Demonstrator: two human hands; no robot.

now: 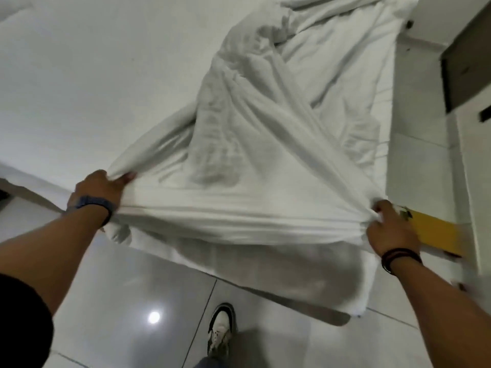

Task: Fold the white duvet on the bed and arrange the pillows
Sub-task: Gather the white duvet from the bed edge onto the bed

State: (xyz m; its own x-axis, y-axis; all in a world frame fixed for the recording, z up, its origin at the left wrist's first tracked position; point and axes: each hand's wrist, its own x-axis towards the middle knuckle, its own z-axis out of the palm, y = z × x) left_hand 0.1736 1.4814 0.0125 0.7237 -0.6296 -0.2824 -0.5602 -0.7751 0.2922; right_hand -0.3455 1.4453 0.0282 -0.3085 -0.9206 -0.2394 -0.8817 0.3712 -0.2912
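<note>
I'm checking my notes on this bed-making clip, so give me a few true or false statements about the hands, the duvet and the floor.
1. The left hand and the right hand both grip the near edge of the duvet. True.
2. The duvet lies flat and smooth across the bed. False: it is bunched into a twisted ridge running up the bed.
3. A blue band sits on the left wrist. True.
4. The person stands barefoot. False: a white shoe with dark trim shows on the glossy tiled floor.
</note>
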